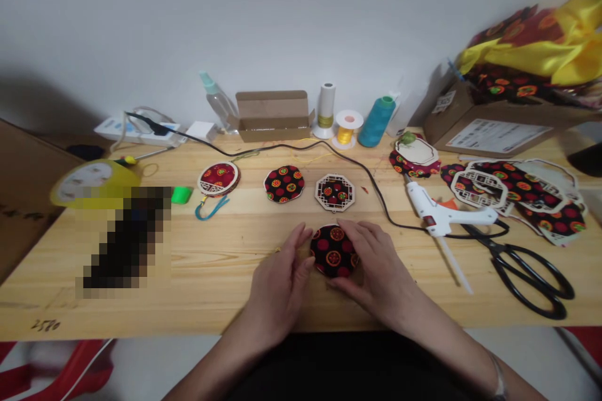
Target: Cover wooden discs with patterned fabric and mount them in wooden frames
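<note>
An octagonal fabric-covered piece (335, 250), black with red and orange round motifs, lies at the table's front. My right hand (379, 266) closes around its right side, index finger at the top edge and thumb at the bottom. On the opposite side, my left hand (282, 279) has its fingers stretched out, the thumb tip at the piece's left edge. Just behind are a wooden octagonal lattice frame (335, 192) over patterned fabric and a second fabric octagon (284, 185). Farther left lies a finished-looking round ornament (219, 179) with a blue cord loop (211, 207).
A white glue gun (435, 210) and black-handled scissors (529, 276) lie at right, near fabric and lattice pieces (512, 188). A black cable (282, 145) crosses behind. Thread spools (376, 122), a small open box (273, 116) and a spray bottle (219, 103) line the wall.
</note>
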`<state>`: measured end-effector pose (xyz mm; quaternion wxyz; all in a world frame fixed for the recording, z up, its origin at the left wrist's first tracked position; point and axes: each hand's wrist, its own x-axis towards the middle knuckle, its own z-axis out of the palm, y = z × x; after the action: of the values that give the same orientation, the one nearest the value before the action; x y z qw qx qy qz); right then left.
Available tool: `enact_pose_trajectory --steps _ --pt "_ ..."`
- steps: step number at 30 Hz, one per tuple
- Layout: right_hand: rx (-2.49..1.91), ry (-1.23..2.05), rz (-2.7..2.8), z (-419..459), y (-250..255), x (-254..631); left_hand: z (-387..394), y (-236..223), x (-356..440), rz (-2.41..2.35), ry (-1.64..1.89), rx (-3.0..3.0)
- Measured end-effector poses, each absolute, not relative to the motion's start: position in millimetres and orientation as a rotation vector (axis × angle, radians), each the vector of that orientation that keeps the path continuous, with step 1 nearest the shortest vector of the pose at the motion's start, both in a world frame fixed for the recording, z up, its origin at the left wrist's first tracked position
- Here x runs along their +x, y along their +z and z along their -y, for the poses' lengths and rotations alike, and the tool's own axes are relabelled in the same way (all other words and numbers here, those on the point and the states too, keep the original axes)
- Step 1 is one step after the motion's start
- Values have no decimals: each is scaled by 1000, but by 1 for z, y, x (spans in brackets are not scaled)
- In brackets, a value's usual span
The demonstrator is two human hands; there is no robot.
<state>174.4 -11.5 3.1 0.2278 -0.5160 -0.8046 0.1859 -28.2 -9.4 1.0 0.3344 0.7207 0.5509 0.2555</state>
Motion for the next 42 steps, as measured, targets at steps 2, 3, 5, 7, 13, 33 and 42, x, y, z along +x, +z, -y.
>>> enact_pose_trajectory --steps 2,3,5,7,13,33,42 --pt "-1428 526 2201 12 2 175 9 1 -28 -1441 678 1855" --pt "-1432 540 2190 12 2 175 9 1 -27 -1446 681 1845" --pt "-1441 581 2160 12 2 177 9 0 -27 -1457 683 1837" --pt "-1447 631 2112 12 2 178 8 0 -27 -1470 679 1842" --pt "-1476 910 1767 11 3 182 8 2 -26 -1474 676 1889" --pt "-1001 1628 749 2 17 193 12 6 -27 -1475 717 1676" --pt "-1263 1270 1378 18 14 180 1 41 -12 -772 739 540"
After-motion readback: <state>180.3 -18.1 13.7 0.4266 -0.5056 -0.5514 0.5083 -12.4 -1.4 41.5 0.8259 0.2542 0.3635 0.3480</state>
